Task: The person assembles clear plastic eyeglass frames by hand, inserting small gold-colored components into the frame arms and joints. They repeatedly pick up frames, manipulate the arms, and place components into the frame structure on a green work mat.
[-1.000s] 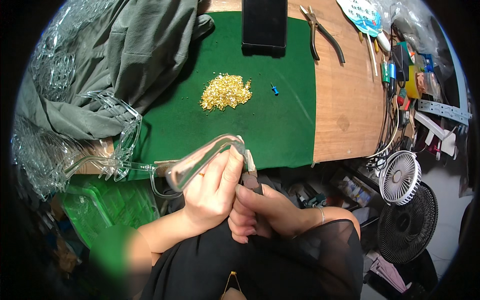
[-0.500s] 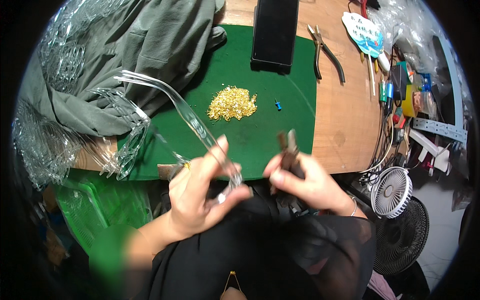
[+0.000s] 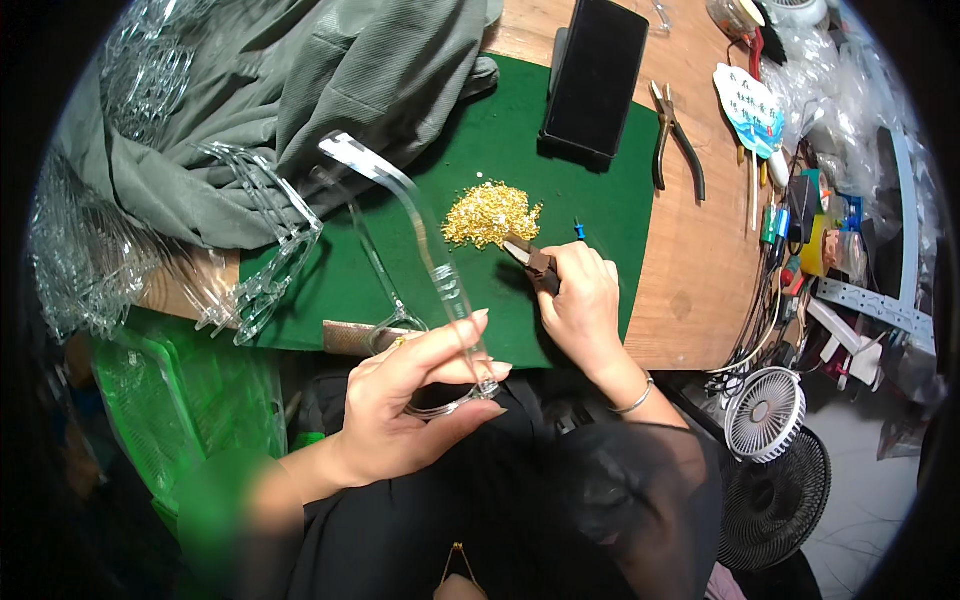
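Observation:
In my left hand is a clear plastic glasses frame, pinched near the hinge between thumb and fingers, with its temples pointing up and away over the mat. My right hand is closed around dark-handled pliers. Their jaws reach the near edge of a pile of tiny gold-coloured metal pieces. Whether the jaws hold a piece is too small to tell. A blue push pin stands on the green mat just beyond my right hand.
A black phone rests on a stand at the back. Another pair of pliers lies on the wood to the right. Several clear frames sit beside grey cloth at left. A small white fan is at the lower right.
My right hand has moved forward and left with the pliers, from near the mat's front edge to the gold pile. My left hand still holds the glasses frame, now turned slightly. The view has shifted.

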The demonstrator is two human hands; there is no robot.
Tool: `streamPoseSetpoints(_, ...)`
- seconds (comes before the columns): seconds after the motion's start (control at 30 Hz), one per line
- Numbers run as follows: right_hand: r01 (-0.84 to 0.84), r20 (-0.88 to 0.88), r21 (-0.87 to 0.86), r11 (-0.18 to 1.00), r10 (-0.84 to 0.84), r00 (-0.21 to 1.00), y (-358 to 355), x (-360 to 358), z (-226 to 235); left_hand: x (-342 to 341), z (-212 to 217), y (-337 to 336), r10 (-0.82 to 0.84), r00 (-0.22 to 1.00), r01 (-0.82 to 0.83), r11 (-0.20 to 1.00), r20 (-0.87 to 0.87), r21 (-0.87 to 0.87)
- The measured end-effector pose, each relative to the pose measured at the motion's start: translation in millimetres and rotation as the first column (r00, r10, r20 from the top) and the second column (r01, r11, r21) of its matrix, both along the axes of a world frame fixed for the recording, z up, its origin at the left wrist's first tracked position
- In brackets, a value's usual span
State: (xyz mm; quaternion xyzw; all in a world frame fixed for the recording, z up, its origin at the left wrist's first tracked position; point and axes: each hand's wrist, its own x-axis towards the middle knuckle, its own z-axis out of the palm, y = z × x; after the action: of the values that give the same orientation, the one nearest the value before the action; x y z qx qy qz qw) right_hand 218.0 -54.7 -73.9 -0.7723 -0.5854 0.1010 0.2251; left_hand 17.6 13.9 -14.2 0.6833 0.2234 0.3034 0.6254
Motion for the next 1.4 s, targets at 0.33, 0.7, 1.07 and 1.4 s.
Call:
streamPoseSetpoints(0.33,0.042,-0.674,0.133,0.99,0.059,0.737,-6,-14,49,-4,16,9,-0.056,0.995,0.055,0.998,-0.078,-0.021)
streamPoseSetpoints(0.7,-0.183,-0.573,0.601,0.778,0.579,0.58,4,-33,63,-6,27,3,-0.11,0.992,0.109,0.993,-0.056,-0.037)
streamPoseSetpoints(1.07,-0.192,-0.582,0.604,0.773,0.593,0.557,2,-32,63,-7,25,4,-0.15,0.987,0.146,0.987,-0.054,-0.074)
streamPoseSetpoints(1.4,-0.228,-0.612,0.586,0.777,0.609,0.504,2,-28,66,-8,25,6,-0.158,0.985,0.157,0.987,-0.065,-0.029)
